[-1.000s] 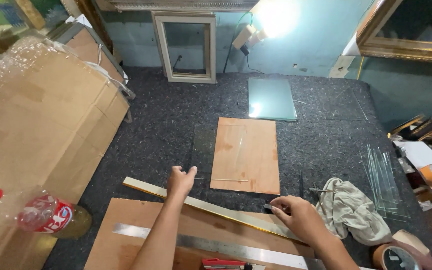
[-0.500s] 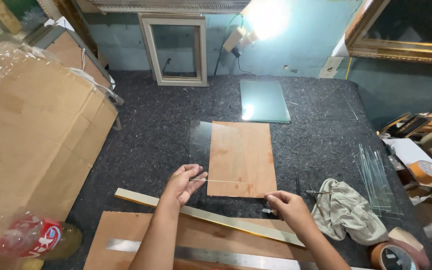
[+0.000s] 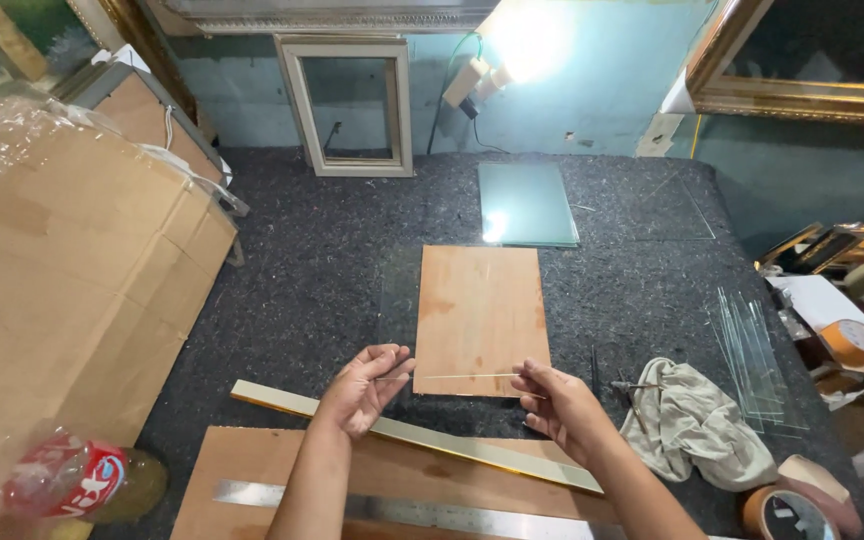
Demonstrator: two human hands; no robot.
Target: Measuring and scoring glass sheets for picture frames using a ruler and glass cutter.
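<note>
Both hands hold a thin, narrow strip of clear glass [image 3: 457,377] level above the dark felt-covered desk [image 3: 322,260]. The left hand [image 3: 364,388] pinches one end of the strip between thumb and fingertips, palm turned up; the right hand [image 3: 555,402] grips the other end in the same way, fingers curled around it. The strip hangs just over the near edge of a brown wooden board [image 3: 480,318] that lies flat on the desk. A clear glass sheet [image 3: 397,300] shows from under the board's left side. Nearer the person, a long pale moulding strip [image 3: 282,400] runs slantwise under the hands, across another brown board [image 3: 242,480] that carries a steel ruler [image 3: 432,512]. To the right lies a crumpled grey cloth [image 3: 697,420], with several glass strips [image 3: 752,350] beside it and rolls of brown tape [image 3: 787,510] close by. A greenish glass pane [image 3: 525,203] rests farther back, and an empty white picture frame [image 3: 347,105] leans against the wall. A large cardboard box [image 3: 62,290] stands at the left.
</note>
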